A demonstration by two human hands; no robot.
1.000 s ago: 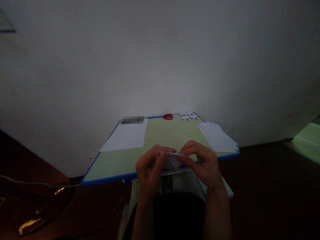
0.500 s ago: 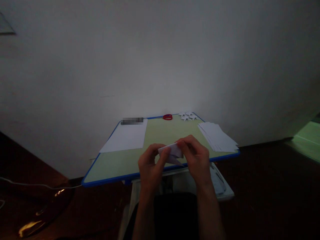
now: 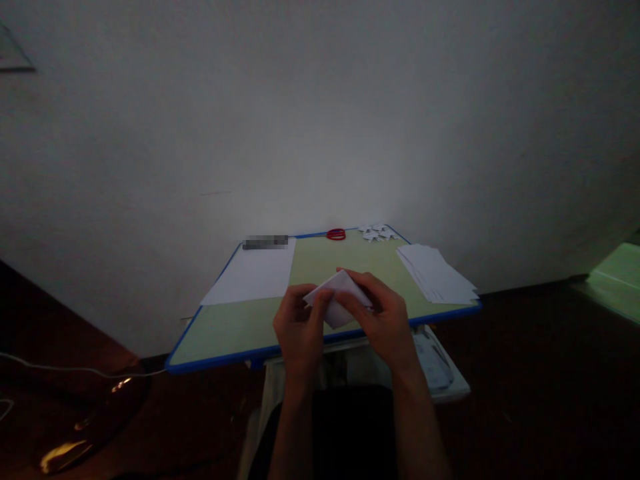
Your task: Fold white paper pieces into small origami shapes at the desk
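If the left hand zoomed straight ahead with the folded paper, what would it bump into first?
Probably the wall behind the table. The left hand looks raised, but depth is unclear, so it might brush the red-handled scissors first.

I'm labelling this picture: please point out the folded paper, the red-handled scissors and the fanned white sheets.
Folded paper (image 3: 339,316): head view, on its lower part.
Red-handled scissors (image 3: 336,235): head view, on the handles.
Fanned white sheets (image 3: 436,272): head view, middle of the top sheet.
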